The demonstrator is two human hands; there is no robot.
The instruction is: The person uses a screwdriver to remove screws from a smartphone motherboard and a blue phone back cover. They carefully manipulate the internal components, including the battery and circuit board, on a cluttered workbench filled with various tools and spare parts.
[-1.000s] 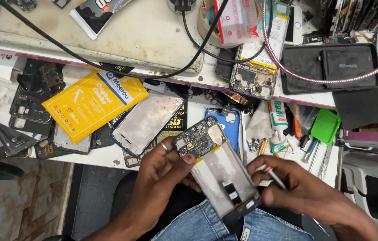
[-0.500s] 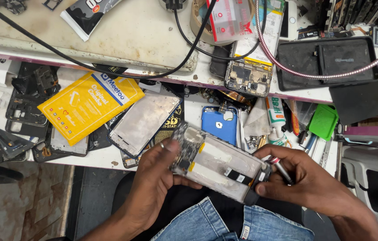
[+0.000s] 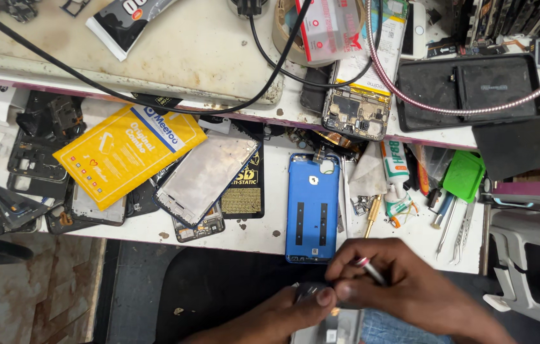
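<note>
Far left on the white workbench [image 3: 244, 237], a pile of dark stripped phone frames [image 3: 37, 159] lies jumbled. Next along, a bright yellow rectangular packet [image 3: 126, 153] sits tilted across the pile, and just beside it a silvery metal phone back plate [image 3: 205, 175] leans over a black anti-static bag [image 3: 244, 188]. Centre now: a blue plastic phone back cover [image 3: 311, 207] lies inner side up, upright on the bench edge.

Down at the bottom edge, the left hand [image 3: 283, 315] comes in from below, thumb and fingers pinched onto the top of a grey opened phone body [image 3: 321, 318], which sits low in the lap area, below the bench and mostly hidden by both hands. The right hand [image 3: 404, 286] is closed around a slim silver screwdriver with a red band [image 3: 371, 271], its tip angled down toward the phone body; the two hands touch at the fingertips.

Moving right, a white glue tube [image 3: 396, 172] lies near a brass-coloured tool [image 3: 372, 213]. Then a green plastic opening tool [image 3: 464, 175] and a pair of steel tweezers [image 3: 461, 232] rest on the bench. On the upper shelf, a black rectangular tray [image 3: 474, 89] sits under a looping pink braided cable [image 3: 410, 95].
</note>
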